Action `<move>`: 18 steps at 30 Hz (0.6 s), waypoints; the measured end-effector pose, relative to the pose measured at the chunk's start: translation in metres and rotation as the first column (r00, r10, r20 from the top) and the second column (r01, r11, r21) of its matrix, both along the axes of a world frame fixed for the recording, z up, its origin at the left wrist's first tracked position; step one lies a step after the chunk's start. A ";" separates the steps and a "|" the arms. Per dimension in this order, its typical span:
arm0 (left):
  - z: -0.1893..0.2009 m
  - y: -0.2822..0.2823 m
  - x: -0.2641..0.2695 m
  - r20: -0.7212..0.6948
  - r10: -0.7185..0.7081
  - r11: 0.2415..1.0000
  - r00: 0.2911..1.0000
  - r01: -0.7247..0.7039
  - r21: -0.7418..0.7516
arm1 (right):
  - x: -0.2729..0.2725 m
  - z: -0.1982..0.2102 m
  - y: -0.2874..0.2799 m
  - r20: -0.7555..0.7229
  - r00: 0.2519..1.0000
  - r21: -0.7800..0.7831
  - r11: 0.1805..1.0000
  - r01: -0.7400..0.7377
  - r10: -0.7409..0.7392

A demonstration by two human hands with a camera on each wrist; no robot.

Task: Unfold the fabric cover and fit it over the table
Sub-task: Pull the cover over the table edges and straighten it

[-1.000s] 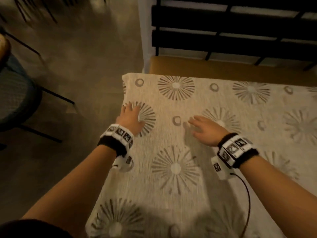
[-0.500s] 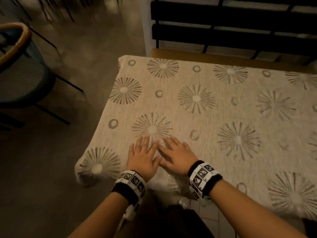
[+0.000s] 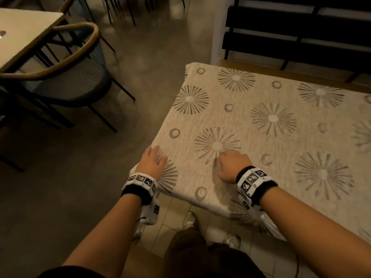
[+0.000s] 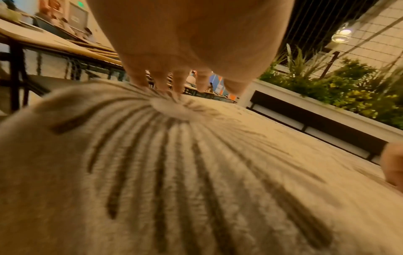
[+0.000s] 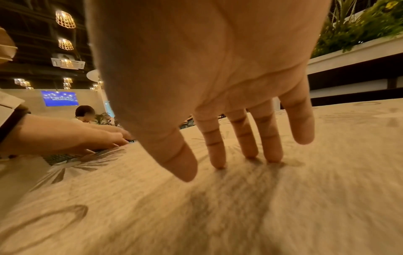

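- Fabric cover (image 3: pixel 261 141): unfolded, lying flat across the table top; far edge shows bare table (image 3: pixel 281 70).
- Left hand (image 3: pixel 153 165), near-left corner, and right hand (image 3: pixel 232 166), near edge: fingers straight, pressing fabric, holding nothing.
- Remaining, judged: smoothing and seating edges.

Table (image 3: pixel 261 66): wooden top, bare only in a strip along its far edge. Lying on it, one beige fabric cover (image 3: pixel 271 137) printed with grey sunbursts and rings, spread flat, its near edge and left corner draping over the side. On the cover rest my left hand (image 3: pixel 150 163) at the near left corner and my right hand (image 3: pixel 232 165) beside it, fingers straight.
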State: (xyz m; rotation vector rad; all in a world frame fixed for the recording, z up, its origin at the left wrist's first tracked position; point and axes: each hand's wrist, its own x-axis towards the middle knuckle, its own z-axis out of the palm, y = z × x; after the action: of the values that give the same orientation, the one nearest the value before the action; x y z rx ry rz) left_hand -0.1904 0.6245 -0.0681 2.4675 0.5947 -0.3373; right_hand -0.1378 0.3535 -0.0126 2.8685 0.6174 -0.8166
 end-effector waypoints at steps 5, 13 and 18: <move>-0.001 0.002 0.018 -0.186 0.106 0.975 0.977 -0.065 0.213 | 0.023 0.005 0.023 -0.006 0.999 -0.091 0.995 -0.050 0.049; 0.009 -0.073 0.072 -0.093 -0.397 0.890 0.913 0.408 0.206 | 0.066 -0.015 0.059 0.078 0.996 0.339 0.941 0.011 -0.040; -0.001 -0.067 0.078 -0.268 -0.366 0.886 0.891 0.422 0.192 | 0.068 -0.029 0.008 0.002 0.983 0.268 0.948 0.174 -0.181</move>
State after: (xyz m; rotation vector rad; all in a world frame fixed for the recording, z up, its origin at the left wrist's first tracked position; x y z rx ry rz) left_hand -0.1121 0.5575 -0.0688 2.8102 0.2172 -0.7549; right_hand -0.0700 0.3616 -0.0411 3.2139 0.5060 -0.7687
